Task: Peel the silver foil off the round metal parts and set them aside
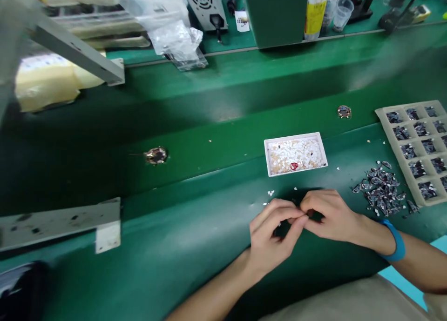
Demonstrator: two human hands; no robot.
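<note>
My left hand (pixel 274 230) and my right hand (pixel 330 214) meet over the green mat, fingertips pinched together. Whatever lies between them is too small and too covered to name. Just beyond the hands is a white tray (pixel 296 154) holding many small pale flakes and a red ring-like piece (pixel 294 166). To the right of my right hand spreads a loose pile of small dark, shiny parts (pixel 382 189). A few white scraps (pixel 271 193) lie on the mat close to my left hand. A blue band (pixel 395 241) circles my right wrist.
A compartmented tray (pixel 401 147) with similar dark parts stands at the far right. Metal-looking round pieces (pixel 156 156) lie left and back right. Grey metal brackets (pixel 108 225) jut in from the left. A green bin (pixel 275 18), plastic bags (pixel 174 37) and cups (pixel 342 14) line the back shelf.
</note>
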